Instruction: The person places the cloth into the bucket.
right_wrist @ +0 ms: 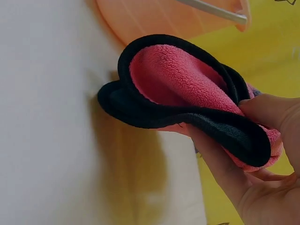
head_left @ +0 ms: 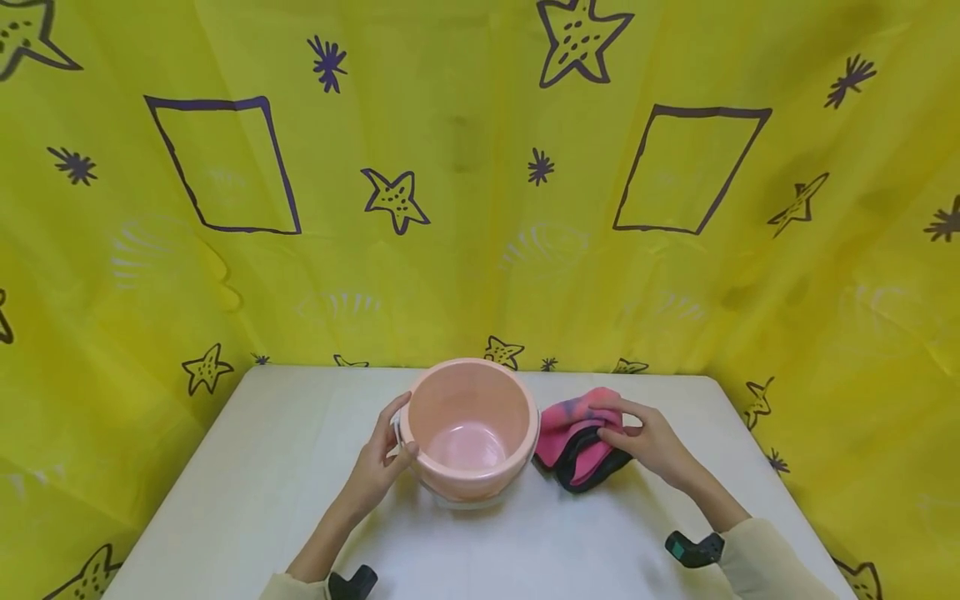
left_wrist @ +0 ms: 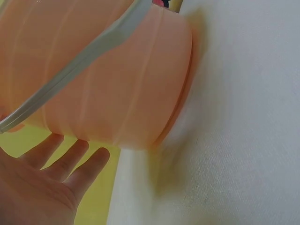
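A pale pink bucket (head_left: 468, 475) stands on the white table, its opening facing up toward me and nothing visible inside. My left hand (head_left: 375, 467) rests against its left side, thumb and fingers spread at the rim. In the left wrist view the fingers of that hand (left_wrist: 51, 178) look nearly straight, their tips at the bucket's wall (left_wrist: 108, 93). To the right of the bucket, my right hand (head_left: 652, 442) pinches a folded pink cloth (head_left: 558, 425) with black edging between thumb and fingers. The right wrist view shows the cloth (right_wrist: 187, 79) doubled over in loops.
A whitish handle (left_wrist: 79, 70) hangs along the bucket's outside. The white table (head_left: 247, 483) meets a yellow curtain (head_left: 465, 275) with drawn stars at the back and sides. Dark devices are strapped on both wrists, one being the right wrist device (head_left: 693, 550).
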`<state>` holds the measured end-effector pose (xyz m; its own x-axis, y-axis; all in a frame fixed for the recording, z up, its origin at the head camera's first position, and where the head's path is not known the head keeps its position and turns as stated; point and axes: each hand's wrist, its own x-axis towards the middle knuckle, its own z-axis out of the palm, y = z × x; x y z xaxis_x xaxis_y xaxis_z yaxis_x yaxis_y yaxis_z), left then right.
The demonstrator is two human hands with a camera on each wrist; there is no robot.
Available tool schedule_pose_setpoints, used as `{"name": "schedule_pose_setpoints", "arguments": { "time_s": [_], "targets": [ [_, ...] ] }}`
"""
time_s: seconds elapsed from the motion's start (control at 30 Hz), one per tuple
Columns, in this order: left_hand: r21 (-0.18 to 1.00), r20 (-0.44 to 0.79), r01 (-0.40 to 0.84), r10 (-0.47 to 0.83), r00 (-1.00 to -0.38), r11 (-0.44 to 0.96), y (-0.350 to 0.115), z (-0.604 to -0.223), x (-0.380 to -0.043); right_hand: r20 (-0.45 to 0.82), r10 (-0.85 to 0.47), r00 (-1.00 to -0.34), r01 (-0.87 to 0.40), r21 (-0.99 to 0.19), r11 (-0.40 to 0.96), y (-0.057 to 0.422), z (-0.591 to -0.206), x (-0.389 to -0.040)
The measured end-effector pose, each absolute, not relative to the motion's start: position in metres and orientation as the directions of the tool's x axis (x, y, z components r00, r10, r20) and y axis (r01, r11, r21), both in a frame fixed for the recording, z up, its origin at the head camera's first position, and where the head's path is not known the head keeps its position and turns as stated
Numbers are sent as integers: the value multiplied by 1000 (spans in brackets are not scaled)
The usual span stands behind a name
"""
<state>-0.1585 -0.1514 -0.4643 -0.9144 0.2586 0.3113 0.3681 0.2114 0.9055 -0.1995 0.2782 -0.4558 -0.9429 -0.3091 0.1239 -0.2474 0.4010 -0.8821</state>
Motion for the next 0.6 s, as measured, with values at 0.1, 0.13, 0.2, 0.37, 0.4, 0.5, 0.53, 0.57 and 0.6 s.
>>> {"name": "schedule_pose_setpoints", "arguments": {
  "time_s": [0.1, 0.13, 0.2, 0.37, 0.4, 0.5, 0.53, 0.57, 0.6],
  "targets": [
    [904, 314, 369, 249, -916, 217, -154, -477, -164, 140, -321, -937, -272, -869, 414, 279, -446, -201],
    [904, 315, 369, 246, -917, 218, -154, -481, -166, 143, -322, -936, -276, -867, 415, 280, -443, -202],
    [903, 314, 366, 235, -920, 225, -155, -487, -169, 155, -322, -934, -294, -847, 442, 282, -435, -202],
    [910, 305, 353, 225, -925, 219, -155, -495, -172, 173, -327, -929, -326, -801, 502, 290, -418, -203],
    [911, 304, 351, 226, -926, 215, -155, -495, -172, 175, -330, -928, -330, -799, 503, 291, -415, -204],
    [913, 305, 352, 226, -925, 205, -154, -497, -173, 203, -345, -916, -366, -776, 514, 293, -405, -205],
    [914, 306, 351, 224, -925, 203, -154, -497, -173, 208, -348, -914, -373, -767, 522, 293, -402, -205],
    [915, 307, 352, 224, -925, 198, -154, -497, -173, 208, -350, -913, -374, -767, 521, 293, -399, -206],
    [915, 309, 353, 222, -925, 197, -154, -497, -173, 205, -350, -914, -373, -765, 525, 294, -396, -206]
  ]
}}
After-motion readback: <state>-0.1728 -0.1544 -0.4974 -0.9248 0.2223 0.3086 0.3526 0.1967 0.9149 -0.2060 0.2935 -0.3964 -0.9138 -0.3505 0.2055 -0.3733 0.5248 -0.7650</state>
